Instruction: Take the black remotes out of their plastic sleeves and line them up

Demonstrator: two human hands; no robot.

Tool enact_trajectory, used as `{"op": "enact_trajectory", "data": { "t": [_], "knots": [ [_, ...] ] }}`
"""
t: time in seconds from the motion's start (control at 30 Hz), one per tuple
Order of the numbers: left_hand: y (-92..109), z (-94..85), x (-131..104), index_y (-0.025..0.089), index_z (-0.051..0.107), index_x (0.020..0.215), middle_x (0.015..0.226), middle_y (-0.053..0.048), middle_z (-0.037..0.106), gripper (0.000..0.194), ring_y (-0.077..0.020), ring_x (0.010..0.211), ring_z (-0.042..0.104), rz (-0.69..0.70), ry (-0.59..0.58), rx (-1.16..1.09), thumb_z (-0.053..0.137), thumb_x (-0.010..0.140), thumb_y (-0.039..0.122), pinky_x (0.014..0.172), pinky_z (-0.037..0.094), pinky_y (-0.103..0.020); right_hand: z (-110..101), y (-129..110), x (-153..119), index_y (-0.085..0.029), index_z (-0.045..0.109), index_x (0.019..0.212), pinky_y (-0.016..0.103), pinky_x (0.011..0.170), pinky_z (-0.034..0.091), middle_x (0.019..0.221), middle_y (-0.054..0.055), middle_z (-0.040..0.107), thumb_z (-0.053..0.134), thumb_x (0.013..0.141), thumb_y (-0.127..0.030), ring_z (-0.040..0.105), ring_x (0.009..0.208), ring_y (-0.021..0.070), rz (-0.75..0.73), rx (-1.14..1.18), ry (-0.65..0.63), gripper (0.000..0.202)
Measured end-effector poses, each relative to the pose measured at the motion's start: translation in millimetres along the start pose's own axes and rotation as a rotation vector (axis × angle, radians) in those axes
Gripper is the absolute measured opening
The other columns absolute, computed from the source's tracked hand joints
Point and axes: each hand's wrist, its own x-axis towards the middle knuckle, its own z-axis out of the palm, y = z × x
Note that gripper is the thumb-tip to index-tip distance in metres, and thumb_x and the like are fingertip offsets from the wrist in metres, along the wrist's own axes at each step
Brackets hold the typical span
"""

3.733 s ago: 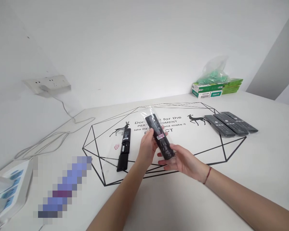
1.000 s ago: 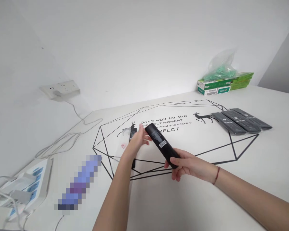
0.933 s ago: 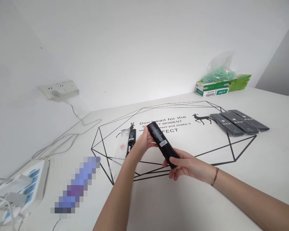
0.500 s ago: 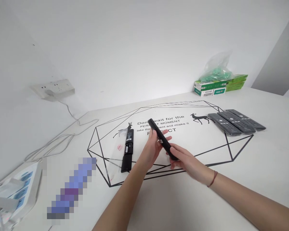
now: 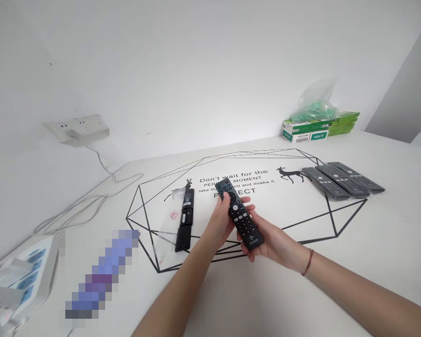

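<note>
A black remote control (image 5: 243,220) is held above the table with its buttons facing up, tilted so its far end points left. My left hand (image 5: 222,220) grips its upper left side, the thumb lying on the buttons and fingers behind. My right hand (image 5: 266,238) holds the lower right edge, its fingers partly hidden underneath. Left of my hands, another remote control (image 5: 187,201) lies face down with its battery compartment uncovered. The battery cover (image 5: 183,238) sits at its near end. A clear plastic sleeve (image 5: 166,229) with a red mark lies beside it.
Three wrapped remote controls (image 5: 344,180) lie at the right. Green and white boxes (image 5: 305,131) with a plastic bag (image 5: 315,105) on top stand at the back right. A power strip (image 5: 38,276), cables (image 5: 91,201) and a blurred-out object (image 5: 103,276) are at the left.
The remote control in my hands has turned from edge-on to button side up. Both hands still hold it in nearly the same place.
</note>
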Motion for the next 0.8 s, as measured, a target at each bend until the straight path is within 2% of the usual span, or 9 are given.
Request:
{"op": "enact_trajectory", "data": {
  "t": [0.07, 0.17, 0.27, 0.37, 0.43, 0.53, 0.63, 0.7, 0.8],
  "knots": [
    [-1.7, -1.4, 2.2, 0.021, 0.050, 0.118, 0.111, -0.010, 0.065, 0.044, -0.0210, 0.090, 0.067, 0.063, 0.021, -0.043, 0.046, 0.088, 0.053, 0.067, 0.054, -0.029, 0.3, 0.9, 0.2, -0.015, 0.058, 0.089, 0.028, 0.054, 0.046, 0.081, 0.006, 0.057, 0.042, 0.088, -0.061, 0.055, 0.062, 0.0133, -0.020, 0.050, 0.031, 0.049],
    [-4.2, -2.8, 5.1, 0.024, 0.050, 0.121, 0.106, -0.006, 0.065, 0.044, -0.0196, 0.093, 0.066, 0.116, 0.008, -0.059, 0.048, 0.088, 0.052, 0.084, 0.052, -0.033, 0.6, -0.2, -1.8, -0.018, 0.057, 0.086, 0.025, 0.057, 0.045, 0.075, 0.001, 0.052, 0.058, 0.084, -0.051, 0.050, 0.064, 0.0114, -0.096, -0.022, 0.108, 0.033],
    [-6.2, -1.6, 5.4, 0.023, 0.046, 0.127, 0.104, -0.007, 0.066, 0.054, -0.0210, 0.096, 0.066, 0.075, -0.070, -0.063, 0.039, 0.088, 0.059, 0.091, 0.049, -0.037, 0.3, -3.9, -3.7, -0.018, 0.056, 0.082, 0.022, 0.052, 0.040, 0.068, -0.004, 0.046, 0.071, 0.077, -0.043, 0.046, 0.059, 0.0087, -0.159, -0.176, 0.153, 0.030],
    [-7.7, 0.5, 3.4, 0.020, 0.044, 0.131, 0.108, -0.011, 0.066, 0.070, -0.0242, 0.099, 0.065, 0.039, -0.116, -0.085, 0.027, 0.085, 0.070, 0.093, 0.048, -0.042, -0.7, -6.5, -3.6, -0.018, 0.053, 0.081, 0.022, 0.046, 0.038, 0.064, -0.004, 0.049, 0.073, 0.074, -0.041, 0.049, 0.054, 0.0090, -0.156, -0.292, 0.198, 0.032],
    [-7.9, 0.9, 1.4, 0.019, 0.044, 0.131, 0.112, -0.013, 0.066, 0.076, -0.0256, 0.103, 0.063, 0.031, -0.135, -0.055, 0.025, 0.082, 0.074, 0.092, 0.048, -0.042, -1.7, -6.1, -2.9, -0.019, 0.052, 0.090, 0.021, 0.040, 0.036, 0.069, -0.003, 0.055, 0.075, 0.072, -0.041, 0.056, 0.055, 0.0120, -0.122, -0.325, 0.219, 0.036],
    [-6.2, -0.2, -1.2, 0.022, 0.045, 0.133, 0.120, -0.012, 0.063, 0.065, -0.0246, 0.110, 0.060, 0.036, -0.168, 0.048, 0.036, 0.086, 0.066, 0.088, 0.050, -0.036, -2.6, -3.4, -2.2, -0.019, 0.052, 0.094, 0.019, 0.037, 0.037, 0.082, 0.002, 0.061, 0.069, 0.076, -0.048, 0.065, 0.062, 0.0162, -0.087, -0.327, 0.186, 0.038],
    [-3.6, -1.1, -2.5, 0.024, 0.044, 0.133, 0.126, -0.011, 0.060, 0.057, -0.0240, 0.109, 0.060, 0.027, -0.169, 0.107, 0.041, 0.088, 0.058, 0.073, 0.052, -0.029, -2.7, -0.8, -1.7, -0.016, 0.055, 0.089, 0.020, 0.040, 0.042, 0.087, 0.006, 0.062, 0.056, 0.084, -0.056, 0.067, 0.068, 0.0178, -0.072, -0.297, 0.148, 0.040],
    [-2.5, -1.1, -2.6, 0.024, 0.045, 0.132, 0.127, -0.012, 0.059, 0.057, -0.0240, 0.108, 0.060, 0.025, -0.160, 0.115, 0.040, 0.088, 0.059, 0.062, 0.051, -0.026, -2.5, 0.3, -1.3, -0.016, 0.056, 0.091, 0.021, 0.041, 0.044, 0.089, 0.007, 0.063, 0.055, 0.084, -0.056, 0.068, 0.069, 0.0178, -0.083, -0.288, 0.143, 0.040],
    [-1.2, -2.0, -2.5, 0.022, 0.049, 0.128, 0.121, -0.012, 0.062, 0.057, -0.0197, 0.087, 0.064, 0.021, -0.160, 0.150, 0.042, 0.087, 0.060, 0.055, 0.047, -0.025, -2.2, 0.9, -0.9, -0.017, 0.056, 0.092, 0.019, 0.039, 0.043, 0.088, 0.006, 0.062, 0.057, 0.084, -0.055, 0.067, 0.067, 0.0168, -0.124, -0.282, 0.145, 0.038]
  ]
}}
